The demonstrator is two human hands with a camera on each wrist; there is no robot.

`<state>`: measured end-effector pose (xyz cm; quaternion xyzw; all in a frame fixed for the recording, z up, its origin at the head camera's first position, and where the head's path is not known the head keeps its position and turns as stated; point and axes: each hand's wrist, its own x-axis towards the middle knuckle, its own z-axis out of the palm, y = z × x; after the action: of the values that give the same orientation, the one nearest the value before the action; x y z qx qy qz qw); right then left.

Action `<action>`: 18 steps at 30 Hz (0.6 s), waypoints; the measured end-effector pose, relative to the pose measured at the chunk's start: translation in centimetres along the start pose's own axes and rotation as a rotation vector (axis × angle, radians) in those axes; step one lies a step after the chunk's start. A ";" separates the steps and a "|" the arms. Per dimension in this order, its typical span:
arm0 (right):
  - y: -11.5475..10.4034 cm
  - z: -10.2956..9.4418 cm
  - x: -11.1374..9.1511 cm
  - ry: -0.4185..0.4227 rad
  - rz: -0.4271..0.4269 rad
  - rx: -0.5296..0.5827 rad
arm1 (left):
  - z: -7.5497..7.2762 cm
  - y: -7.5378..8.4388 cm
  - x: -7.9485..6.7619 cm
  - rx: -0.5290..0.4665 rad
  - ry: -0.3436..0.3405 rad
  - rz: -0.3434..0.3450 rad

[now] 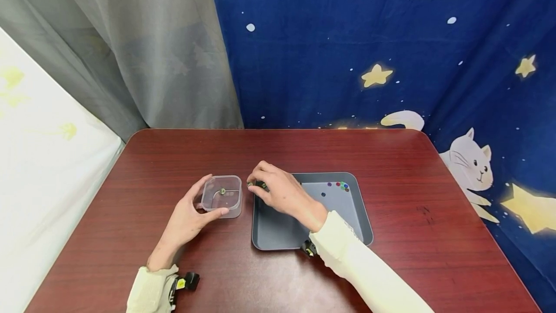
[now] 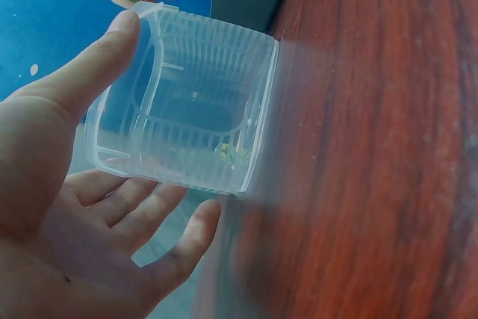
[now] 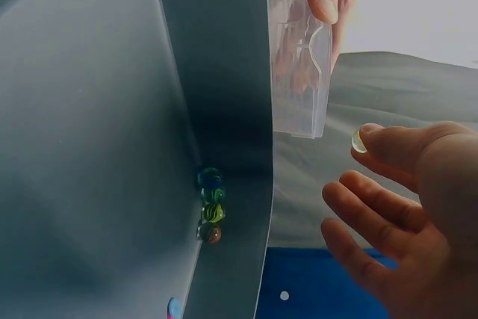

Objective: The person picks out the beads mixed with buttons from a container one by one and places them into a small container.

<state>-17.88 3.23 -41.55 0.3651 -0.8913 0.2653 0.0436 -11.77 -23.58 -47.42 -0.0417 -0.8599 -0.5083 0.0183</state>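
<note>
Left hand point(image 1: 188, 214) grips the clear box point(image 1: 234, 212) on the worktop point(image 1: 243, 279), thumb and fingers on different sides, likely to steady it. Right hand point(image 1: 282, 190) has a narrow grip, pinching a marble point(image 3: 359, 142) near the box; the tray's point(image 1: 278, 241) raised rim probably stops loose marbles point(image 3: 213, 213) rolling off.

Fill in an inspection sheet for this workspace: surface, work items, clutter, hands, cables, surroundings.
Surface: reddish-brown table, dark marks toward its right side.
Work items: clear box with at least one marble inside; grey tray holding several loose marbles.
Clutter: nothing seen.
Hands: left hand holds the clear box; right hand pinches a marble between thumb and finger.
Cables: nothing seen.
Surroundings: blue star-patterned curtain, grey curtain, white cloth at left.
</note>
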 end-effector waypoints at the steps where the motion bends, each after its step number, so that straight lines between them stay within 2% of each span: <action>1: 0.0 0.0 0.0 0.001 -0.002 -0.001 | 0.0 0.0 0.0 0.002 0.000 0.000; 18: -0.8 0.2 0.6 -0.003 -0.041 -0.009 | -0.1 0.0 0.1 0.002 -0.009 0.003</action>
<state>-17.71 2.29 -41.20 0.3833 -0.8849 0.2599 0.0494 -11.91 -23.65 -47.35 -0.0452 -0.8605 -0.5072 0.0151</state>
